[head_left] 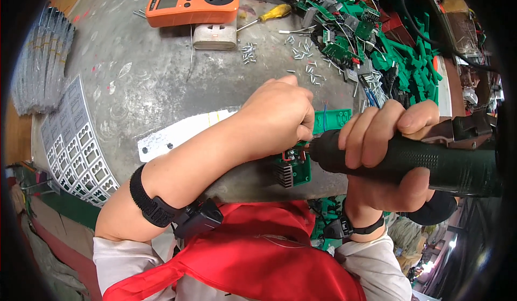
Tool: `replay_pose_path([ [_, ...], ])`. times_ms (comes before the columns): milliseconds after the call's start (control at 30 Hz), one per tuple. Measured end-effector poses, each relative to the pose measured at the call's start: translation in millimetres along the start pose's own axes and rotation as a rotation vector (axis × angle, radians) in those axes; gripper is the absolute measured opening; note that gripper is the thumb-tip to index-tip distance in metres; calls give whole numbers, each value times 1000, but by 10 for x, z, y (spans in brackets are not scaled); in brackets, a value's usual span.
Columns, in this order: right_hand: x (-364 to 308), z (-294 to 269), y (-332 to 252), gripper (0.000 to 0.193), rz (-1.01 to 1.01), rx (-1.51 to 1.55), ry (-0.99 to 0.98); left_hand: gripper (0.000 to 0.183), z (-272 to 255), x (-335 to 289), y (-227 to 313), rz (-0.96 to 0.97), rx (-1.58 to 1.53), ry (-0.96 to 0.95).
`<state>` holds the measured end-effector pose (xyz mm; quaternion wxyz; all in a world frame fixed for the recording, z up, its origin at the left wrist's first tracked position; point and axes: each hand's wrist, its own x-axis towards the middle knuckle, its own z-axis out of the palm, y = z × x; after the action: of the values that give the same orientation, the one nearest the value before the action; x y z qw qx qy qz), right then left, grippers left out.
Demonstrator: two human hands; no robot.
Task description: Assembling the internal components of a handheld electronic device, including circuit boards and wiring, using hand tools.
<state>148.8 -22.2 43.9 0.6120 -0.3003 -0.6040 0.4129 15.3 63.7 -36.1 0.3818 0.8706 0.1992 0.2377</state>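
My right hand [374,139] is wrapped round a black electric screwdriver [455,166], which lies nearly level with its nose pointing left. At that nose is an open green plastic case [302,173] holding a small circuit board and a finned metal heat sink [284,175]. My left hand [280,107] is closed, fingertips pinched beside the screwdriver's nose and above the case; what they hold, if anything, is hidden. Just beyond the case lies another green plastic shell piece [338,119], partly covered by my hands.
Loose screws [307,50] lie beyond my hands. A heap of green circuit boards [344,31] fills the far right. An orange meter [194,5] sits on a white socket block [215,36], beside a yellow-handled screwdriver [276,12]. Label sheets [81,144] and bundled clear strips [46,58] lie left.
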Motion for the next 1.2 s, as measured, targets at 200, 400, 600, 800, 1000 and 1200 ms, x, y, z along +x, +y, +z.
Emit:
replay_pose_path([
  [200,31,-46,108,57,-44,64,-104,9,41,-31,-29,47,-39,49],
  [400,5,-17,122,58,-79,21,-74,9,56,-24,-17,58,-16,60],
  [600,-18,159,-50,72,119,-179,224,7,63,-20,-73,59,27,74],
  [800,-84,-91,-105,72,-101,-25,-27,7,15,-8,12,33,12,28],
  [1000,-107,-48,-43,67,-52,-44,-14,8,18,-7,0,30,18,30],
  [1200,-77,-5,-12,61,-48,-22,-50,9,58,-5,-30,38,19,46],
])
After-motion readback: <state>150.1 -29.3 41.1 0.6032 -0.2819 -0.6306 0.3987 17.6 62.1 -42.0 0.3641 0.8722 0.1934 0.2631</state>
